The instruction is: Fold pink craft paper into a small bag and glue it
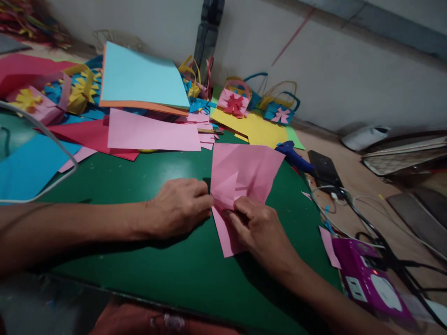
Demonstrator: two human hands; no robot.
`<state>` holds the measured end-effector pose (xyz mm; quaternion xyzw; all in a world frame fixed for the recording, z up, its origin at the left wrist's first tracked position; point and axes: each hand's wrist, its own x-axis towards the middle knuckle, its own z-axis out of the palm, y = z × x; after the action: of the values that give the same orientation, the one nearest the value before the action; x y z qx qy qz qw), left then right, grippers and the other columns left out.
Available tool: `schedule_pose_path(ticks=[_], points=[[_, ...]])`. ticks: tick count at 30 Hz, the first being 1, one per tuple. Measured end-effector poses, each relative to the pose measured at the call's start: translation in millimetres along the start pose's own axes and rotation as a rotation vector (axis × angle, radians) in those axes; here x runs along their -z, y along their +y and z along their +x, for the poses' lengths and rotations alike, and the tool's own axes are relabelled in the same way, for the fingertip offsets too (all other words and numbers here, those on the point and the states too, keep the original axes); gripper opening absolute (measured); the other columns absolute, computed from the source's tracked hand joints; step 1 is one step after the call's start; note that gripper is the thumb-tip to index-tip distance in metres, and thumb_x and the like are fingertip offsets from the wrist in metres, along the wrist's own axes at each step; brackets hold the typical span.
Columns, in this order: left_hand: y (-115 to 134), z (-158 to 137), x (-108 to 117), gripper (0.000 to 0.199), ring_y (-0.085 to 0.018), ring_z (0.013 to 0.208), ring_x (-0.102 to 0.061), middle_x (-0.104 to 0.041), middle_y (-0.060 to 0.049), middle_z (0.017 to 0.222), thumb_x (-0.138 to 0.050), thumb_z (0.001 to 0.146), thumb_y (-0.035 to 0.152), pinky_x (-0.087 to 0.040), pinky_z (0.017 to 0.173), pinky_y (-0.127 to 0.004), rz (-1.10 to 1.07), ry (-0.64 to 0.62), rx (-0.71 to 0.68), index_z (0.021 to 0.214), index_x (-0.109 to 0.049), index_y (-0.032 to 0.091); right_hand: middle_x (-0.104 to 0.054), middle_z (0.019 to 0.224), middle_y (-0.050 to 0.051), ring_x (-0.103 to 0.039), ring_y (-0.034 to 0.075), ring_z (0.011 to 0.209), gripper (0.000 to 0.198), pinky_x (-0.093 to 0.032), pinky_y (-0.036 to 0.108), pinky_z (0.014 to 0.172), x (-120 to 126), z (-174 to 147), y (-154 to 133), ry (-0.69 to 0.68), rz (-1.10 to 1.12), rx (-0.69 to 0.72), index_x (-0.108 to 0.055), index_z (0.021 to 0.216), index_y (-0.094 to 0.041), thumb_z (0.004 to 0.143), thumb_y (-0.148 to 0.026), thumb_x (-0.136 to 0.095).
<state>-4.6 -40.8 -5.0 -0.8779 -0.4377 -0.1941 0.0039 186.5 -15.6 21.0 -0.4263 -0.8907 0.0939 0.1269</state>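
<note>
A creased, partly folded sheet of pink paper [258,163] lies on the green table [146,270] in front of me. My left hand [183,204] is closed at the sheet's left edge, its fingertips pinching the paper there. On the lower middle of the sheet, my right hand [256,228] presses a fold with thumb and forefinger together. The sheet's upper part stands up a little, while a narrower flap extends below toward me. Part of the fold is hidden under the right fingers.
Behind lie a flat pink strip [153,130], light blue sheets [143,77], yellow paper [268,132] and several small paper bags, one pink with a red bow [233,102]. At right are a blue glue gun [295,156], a phone [324,170], cables and a purple power strip [370,279].
</note>
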Motion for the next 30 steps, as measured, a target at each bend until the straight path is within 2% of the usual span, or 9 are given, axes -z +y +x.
schedule_pose_path(ticks=[3, 7, 11, 16, 21, 27, 30], points=[[9, -4, 0, 0.023, -0.018, 0.067, -0.051, -0.055, -0.004, 0.076, -0.039, 0.090, 0.031, -0.040, 0.054, -0.029, 0.084, -0.029, -0.141, 0.092, -0.057, 0.018, -0.047, 0.055, -0.003, -0.043, 0.009, 0.050, 0.025, -0.031, 0.022, 0.051, -2, -2, 0, 0.033, -0.026, 0.036, -0.044, 0.058, -0.018, 0.081, -0.017, -0.052], [16, -7, 2, 0.028, -0.020, 0.071, -0.052, -0.054, -0.007, 0.083, -0.040, 0.088, 0.039, -0.042, 0.054, -0.031, 0.087, -0.152, -0.102, 0.096, -0.056, 0.017, -0.047, 0.056, -0.002, -0.043, 0.010, 0.051, 0.026, -0.031, 0.023, 0.051, -6, -6, -1, 0.075, -0.100, 0.092, -0.047, 0.059, -0.018, 0.084, -0.021, -0.050], [16, -7, 4, 0.028, -0.021, 0.070, -0.052, -0.054, -0.006, 0.081, -0.039, 0.088, 0.039, -0.042, 0.055, -0.031, 0.085, -0.190, -0.067, 0.099, -0.055, 0.018, -0.054, 0.063, 0.003, -0.047, 0.013, 0.059, 0.025, -0.033, 0.025, 0.055, -8, -12, -3, 0.152, -0.230, 0.162, -0.055, 0.065, -0.016, 0.087, -0.026, -0.047], [14, -8, 2, 0.027, -0.020, 0.068, -0.052, -0.054, -0.005, 0.078, -0.038, 0.089, 0.038, -0.041, 0.055, -0.031, 0.088, -0.168, -0.077, 0.094, -0.056, 0.019, -0.060, 0.078, 0.005, -0.048, 0.014, 0.069, 0.018, -0.034, 0.025, 0.060, -8, -13, -5, 0.252, -0.294, 0.265, -0.060, 0.072, -0.016, 0.085, -0.017, -0.048], [13, -9, 0, 0.024, -0.020, 0.066, -0.052, -0.054, -0.005, 0.077, -0.039, 0.088, 0.035, -0.041, 0.054, -0.031, 0.079, -0.125, -0.096, 0.089, -0.057, 0.018, -0.056, 0.070, 0.005, -0.042, 0.014, 0.063, 0.026, -0.031, 0.027, 0.056, -10, -13, -4, 0.190, -0.336, 0.344, -0.057, 0.063, -0.016, 0.085, -0.010, -0.044], [14, -11, 0, 0.021, -0.018, 0.061, -0.050, -0.054, -0.004, 0.071, -0.042, 0.088, 0.028, -0.039, 0.050, -0.029, 0.105, -0.028, -0.113, 0.081, -0.057, 0.016, -0.053, 0.066, 0.006, -0.042, 0.017, 0.063, 0.031, -0.028, 0.029, 0.053, -12, -17, -5, 0.184, -0.400, 0.427, -0.058, 0.065, -0.015, 0.086, -0.008, -0.036], [13, -10, 3, 0.016, -0.017, 0.058, -0.048, -0.054, -0.003, 0.067, -0.045, 0.085, 0.018, -0.037, 0.048, -0.028, 0.166, -0.014, -0.142, 0.075, -0.057, 0.015, -0.053, 0.066, 0.006, -0.042, 0.017, 0.064, 0.032, -0.028, 0.029, 0.053, -13, -17, -4, 0.173, -0.396, 0.425, -0.057, 0.065, -0.015, 0.085, -0.008, -0.034]])
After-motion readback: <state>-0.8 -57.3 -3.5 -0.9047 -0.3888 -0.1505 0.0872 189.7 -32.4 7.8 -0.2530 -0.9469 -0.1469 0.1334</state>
